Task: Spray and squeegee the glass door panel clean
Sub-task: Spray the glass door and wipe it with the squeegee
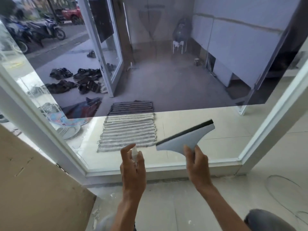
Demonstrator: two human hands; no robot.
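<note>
The glass door panel [166, 80] fills the view ahead in a white frame; its upper part is tinted, its lower strip is lighter. My left hand [132, 170] grips a small clear spray bottle [134, 151], the index finger on top of its nozzle, pointed at the low part of the glass. My right hand [197, 165] holds the handle of a pale blue squeegee [185, 136]. Its black rubber blade points up and to the left, close to the glass; whether it touches I cannot tell.
The white door frame [160, 171] runs along the floor below my hands. A brown board [38, 185] leans at the left. Beyond the glass lie a striped mat [128, 132] and several dark shoes [75, 82]. My knee [268, 220] shows at the lower right.
</note>
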